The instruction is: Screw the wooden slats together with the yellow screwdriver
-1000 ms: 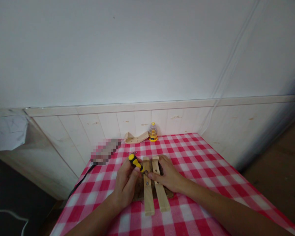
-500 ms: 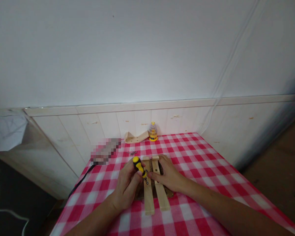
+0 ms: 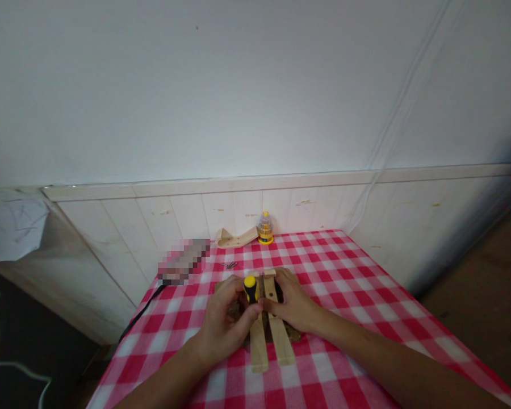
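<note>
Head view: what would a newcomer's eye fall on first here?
Probably the red-and-white checked cloth covering the table. Next, near its middle, the yellow-and-black screwdriver in the left hand, above the left strip of wood, its tip hidden; the right hand grips the right strip alongside. At the far edge, the yellow container stands out beside a curved wood piece.

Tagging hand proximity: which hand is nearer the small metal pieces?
Left: the left hand sits just this side of the metal pieces; the right hand is farther off, rightward.
</note>
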### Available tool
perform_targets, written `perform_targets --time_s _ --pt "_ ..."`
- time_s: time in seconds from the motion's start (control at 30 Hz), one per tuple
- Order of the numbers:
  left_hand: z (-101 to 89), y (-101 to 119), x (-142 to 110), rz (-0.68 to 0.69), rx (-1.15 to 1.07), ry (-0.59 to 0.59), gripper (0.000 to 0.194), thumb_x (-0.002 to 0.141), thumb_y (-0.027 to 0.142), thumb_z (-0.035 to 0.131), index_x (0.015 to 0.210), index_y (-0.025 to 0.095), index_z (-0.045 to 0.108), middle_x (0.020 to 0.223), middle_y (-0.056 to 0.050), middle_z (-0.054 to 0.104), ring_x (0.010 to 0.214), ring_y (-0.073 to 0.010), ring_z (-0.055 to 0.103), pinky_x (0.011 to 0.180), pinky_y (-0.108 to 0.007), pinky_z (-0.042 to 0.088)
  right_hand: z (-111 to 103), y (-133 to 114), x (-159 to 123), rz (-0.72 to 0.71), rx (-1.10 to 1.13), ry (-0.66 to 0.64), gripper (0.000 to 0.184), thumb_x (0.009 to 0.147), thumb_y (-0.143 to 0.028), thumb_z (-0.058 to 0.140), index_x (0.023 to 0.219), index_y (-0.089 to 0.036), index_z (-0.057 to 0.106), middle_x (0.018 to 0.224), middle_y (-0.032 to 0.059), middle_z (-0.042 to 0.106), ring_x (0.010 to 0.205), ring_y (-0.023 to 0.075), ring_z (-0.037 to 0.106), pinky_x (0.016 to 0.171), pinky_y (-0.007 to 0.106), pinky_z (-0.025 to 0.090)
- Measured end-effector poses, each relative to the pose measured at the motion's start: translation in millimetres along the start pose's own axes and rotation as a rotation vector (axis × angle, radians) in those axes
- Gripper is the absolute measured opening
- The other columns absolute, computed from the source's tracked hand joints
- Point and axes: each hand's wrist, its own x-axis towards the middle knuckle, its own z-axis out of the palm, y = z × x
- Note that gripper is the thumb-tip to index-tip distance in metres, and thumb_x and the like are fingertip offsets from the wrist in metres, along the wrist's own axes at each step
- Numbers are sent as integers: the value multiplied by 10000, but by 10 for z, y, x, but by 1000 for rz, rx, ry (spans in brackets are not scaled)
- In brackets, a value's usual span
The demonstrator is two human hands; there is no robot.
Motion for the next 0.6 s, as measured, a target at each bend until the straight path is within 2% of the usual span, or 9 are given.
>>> perform_targets --time_s 0.07,0.13,0.23,0.3,0.5,0.6 --pt "27 -22 -10 -29 4 13 213 951 422 769 952 221 697 828 -48 671 735 -197 627 666 -305 523 -4 -11 6 14 -2 2 350 877 -440 863 1057 -206 674 1099 95 708 1060 308 644 944 456 516" --pt "62 -44 -34 -69 -18 47 218 934 396 787 1028 227 687 828 -32 680 699 -179 639 631 -282 517 -8 -22 11 28 -4 -9 349 877 -439 864 1050 -200 678 1092 97 707 1056 310 644 943 457 515" --pt "108 -62 -69 -106 -85 149 324 927 335 786 1182 241 612 865 1 692 643 -139 647 589 -241 500 -14 -39 11 27 5 -12 376 877 -469 867 1060 -198 683 1094 102 709 1066 318 648 943 460 514" --pt "118 -68 -80 -110 -107 178 335 934 323 774 1196 243 582 857 16 690 640 -128 652 598 -231 502 -15 -44 7 23 8 -6 396 874 -484 872 1070 -195 686 1102 110 712 1077 326 651 946 465 514" --pt "84 -92 -81 -110 -93 124 336 977 381 720 1252 229 603 865 -22 735 701 -164 697 647 -271 542 0 -25 -2 -4 8 4 396 882 -486 865 1113 -210 697 1145 109 719 1096 326 653 983 481 510" --pt "70 -90 -78 -103 -88 104 354 982 386 705 1286 227 616 789 -9 719 682 -173 695 656 -287 551 3 -15 -2 -1 10 0 391 877 -451 870 1125 -203 697 1152 115 716 1096 327 651 991 485 511"
